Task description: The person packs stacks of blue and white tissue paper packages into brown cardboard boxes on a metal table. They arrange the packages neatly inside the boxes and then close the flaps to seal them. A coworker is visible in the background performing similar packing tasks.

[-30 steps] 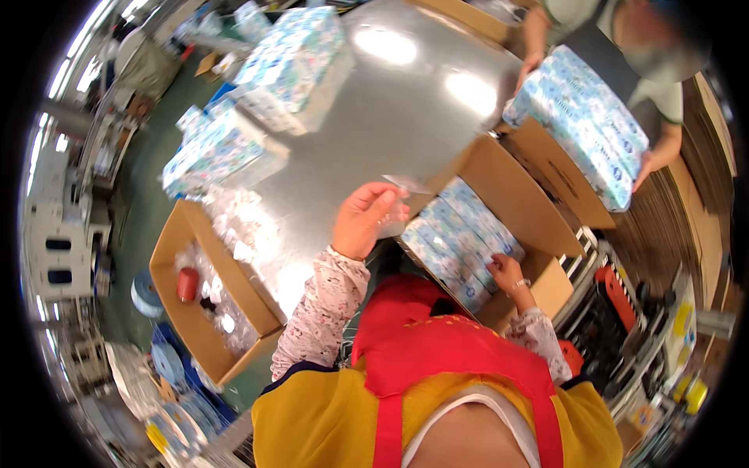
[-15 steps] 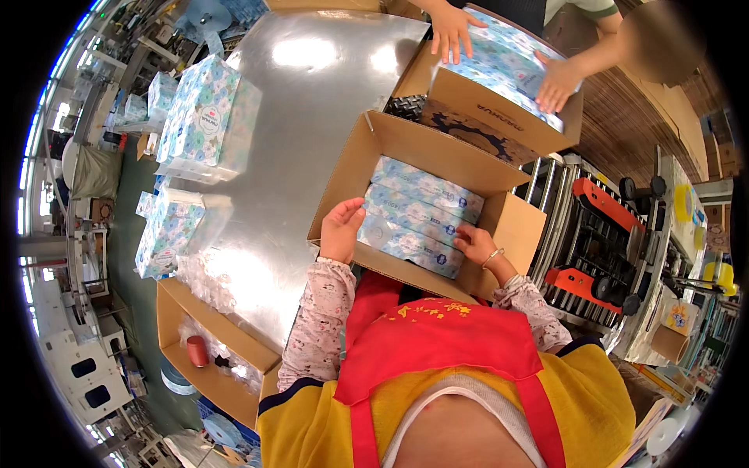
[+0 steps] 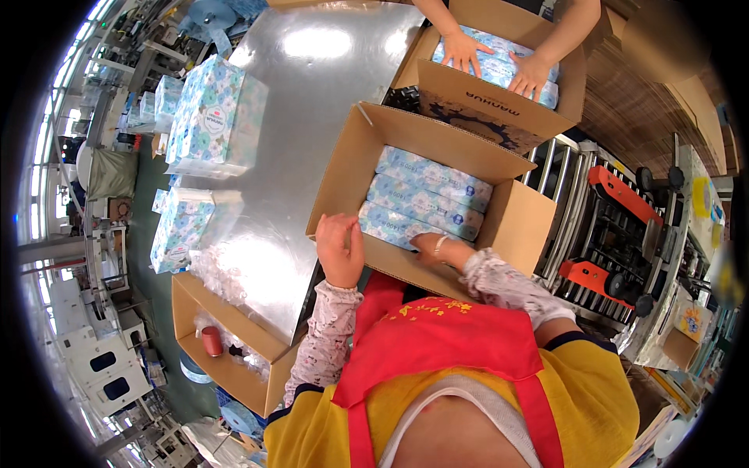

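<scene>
In front of me stands an open cardboard box (image 3: 437, 129) with a row of blue floral tissue packs (image 3: 427, 204) lying flat inside. My left hand (image 3: 341, 249) is closed over the box's near rim by the left corner, thumb toward the inside. Inside the box, my right hand (image 3: 438, 248) reaches to the near side of the closest pack and touches it. Its fingers point left and down; their tips are hidden, so their grip does not show.
Across from me, another person's hands (image 3: 530, 76) press on floral packs in a second cardboard box (image 3: 499, 101). Wrapped floral bundles (image 3: 204, 117) stand on the metal table (image 3: 292, 117). A carton with plastic film and a red cylinder (image 3: 211, 341) is at left; a roller conveyor (image 3: 558, 175) at right.
My right hand has moved left and down to the nearest pack's near edge. My left hand has shifted slightly lower. The other person's hands and packs have gone lower into their box.
</scene>
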